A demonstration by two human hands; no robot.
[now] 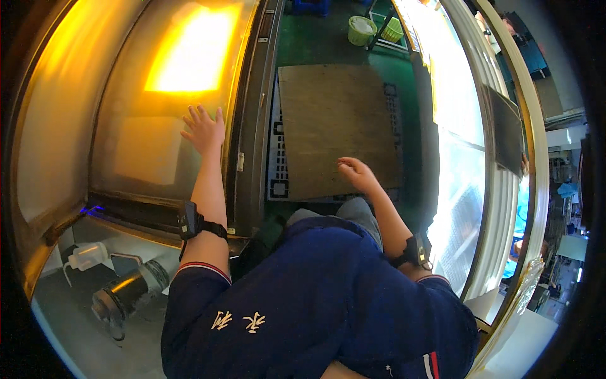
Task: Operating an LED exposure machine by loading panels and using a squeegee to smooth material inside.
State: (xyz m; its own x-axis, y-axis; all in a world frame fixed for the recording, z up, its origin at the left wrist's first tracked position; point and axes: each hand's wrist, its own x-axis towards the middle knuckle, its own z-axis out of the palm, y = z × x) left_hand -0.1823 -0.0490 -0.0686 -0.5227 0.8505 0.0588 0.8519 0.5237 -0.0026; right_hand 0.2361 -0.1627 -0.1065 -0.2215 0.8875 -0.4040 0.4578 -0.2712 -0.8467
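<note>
My left hand (205,129) is spread with its fingers apart over a wide, smooth panel (142,101) lit in yellow. A glaring bright rectangle (192,54) lies just beyond its fingertips, and a fainter pale rectangle (150,150) shows beside the wrist. Whether the palm touches the panel, I cannot tell. In front of my body hangs my right hand (358,175), its fingers curled together and nothing visible in them. Below it on the floor is a brown board (338,126).
A dark frame (252,126) borders the panel on its right. At lower left sit a clear plastic bottle (88,255) and a dark flask (129,290). Farther off are a white basket (362,30) and a metal stand (379,25). A bright, translucent window-like surface (461,158) stands at right.
</note>
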